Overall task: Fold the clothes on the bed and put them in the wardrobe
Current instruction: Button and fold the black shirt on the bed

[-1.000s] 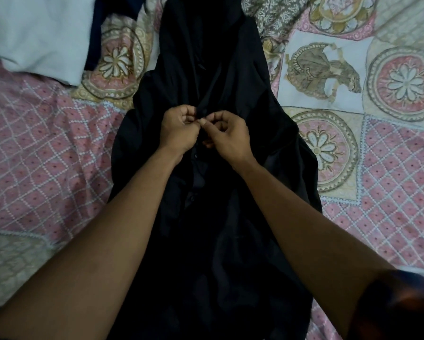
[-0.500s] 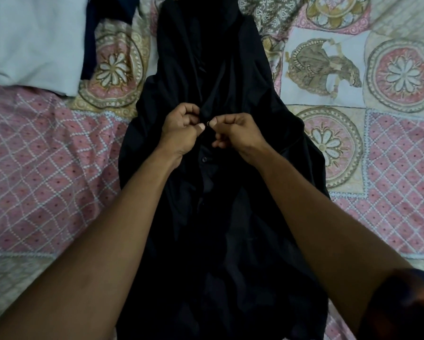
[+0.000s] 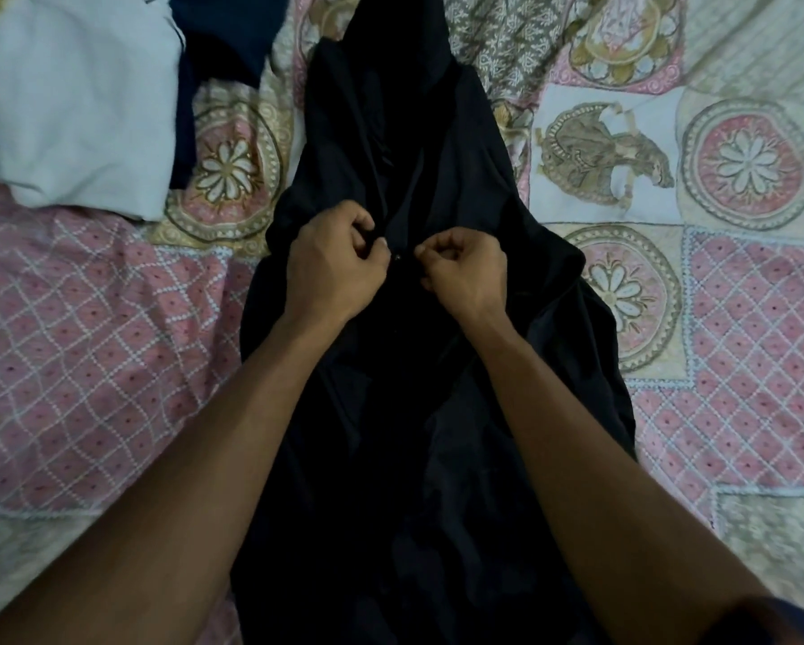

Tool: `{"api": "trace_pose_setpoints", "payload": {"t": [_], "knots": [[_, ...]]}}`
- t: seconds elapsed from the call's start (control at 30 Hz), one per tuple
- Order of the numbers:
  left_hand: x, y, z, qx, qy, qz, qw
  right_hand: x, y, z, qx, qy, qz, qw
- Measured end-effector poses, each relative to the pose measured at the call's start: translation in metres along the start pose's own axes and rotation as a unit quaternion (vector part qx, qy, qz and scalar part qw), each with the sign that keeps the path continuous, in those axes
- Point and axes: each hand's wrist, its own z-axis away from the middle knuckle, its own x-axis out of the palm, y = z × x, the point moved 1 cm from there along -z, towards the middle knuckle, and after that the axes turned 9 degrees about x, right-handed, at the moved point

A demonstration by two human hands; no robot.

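The left hand (image 3: 330, 267) and right hand (image 3: 465, 272) each pinched the front of the black garment (image 3: 390, 458). Folding seemed not yet begun, and the white cloth (image 3: 74, 100) to its left also waited.

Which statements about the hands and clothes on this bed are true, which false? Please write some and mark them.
1. The left hand and the right hand both pinch the black garment near its middle. True.
2. The black garment is folded into a neat square. False: it lies spread out on the bedspread.
3. A white cloth lies at the upper left. True.
4. The right hand rests flat on the bedspread. False: it pinches the garment.
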Motion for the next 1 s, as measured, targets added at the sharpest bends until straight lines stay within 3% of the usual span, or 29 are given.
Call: {"api": "trace_pose_setpoints", "payload": {"t": [0.17,0.23,0.4,0.53,0.67,0.8,0.9,1.0], "knots": [[-0.012,0.011,-0.051,0.096,0.020,0.002,0.995,-0.005,-0.042,-0.011,-0.183,0.092,0.006,0.979],[-0.007,0.012,-0.069,0.145,-0.012,-0.043,0.988,0.000,-0.059,-0.024,-0.215,0.073,0.036,0.973],[-0.002,-0.002,-0.112,0.212,-0.152,-0.250,0.932,0.007,-0.066,-0.057,-0.168,0.016,0.241,0.956],[-0.004,-0.009,-0.134,0.235,-0.237,-0.238,0.912,-0.007,-0.065,-0.064,-0.159,0.014,0.263,0.951],[-0.013,-0.006,-0.156,0.277,-0.250,-0.250,0.894,-0.021,-0.062,-0.065,-0.130,0.064,0.192,0.971],[-0.012,-0.011,-0.165,0.240,-0.196,-0.130,0.942,-0.027,-0.058,-0.071,-0.030,0.072,0.000,0.997],[-0.016,-0.012,-0.176,0.177,-0.176,-0.058,0.967,-0.026,-0.056,-0.073,0.038,0.030,-0.182,0.982],[-0.023,-0.007,-0.190,0.152,-0.137,-0.032,0.978,-0.027,-0.058,-0.071,0.096,-0.011,-0.277,0.956]]}}
